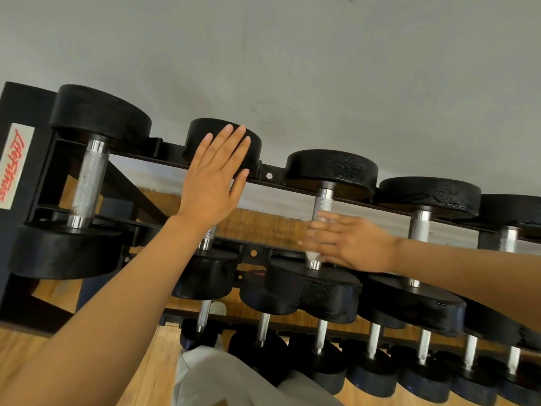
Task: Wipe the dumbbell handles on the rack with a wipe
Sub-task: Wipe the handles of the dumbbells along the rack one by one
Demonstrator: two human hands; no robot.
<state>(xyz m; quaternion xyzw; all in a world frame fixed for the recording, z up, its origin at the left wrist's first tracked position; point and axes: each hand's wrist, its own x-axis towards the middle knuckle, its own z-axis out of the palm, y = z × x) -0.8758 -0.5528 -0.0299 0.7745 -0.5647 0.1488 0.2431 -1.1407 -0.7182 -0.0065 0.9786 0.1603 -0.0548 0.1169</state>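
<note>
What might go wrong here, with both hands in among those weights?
The right hand wipes a handle low between two heavy heads, so fingers might get pinched if that dumbbell rolls. The left hand lies flat on another dumbbell's head; leaning hard there could shift it on the rack. The wipe barely shows and might slip out.

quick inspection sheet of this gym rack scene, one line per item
surface: black rack with two tiers showing, wood floor below
job's things: dumbbells along both tiers; white wipe on the third top-tier handle
clutter: nothing seen
grippers: left hand flat, fingers straight, on the second dumbbell's far head; right hand blurred, presses the wipe to the handle
cables: nothing seen
surroundings: grey wall behind; red-lettered label on the rack's left end
</note>
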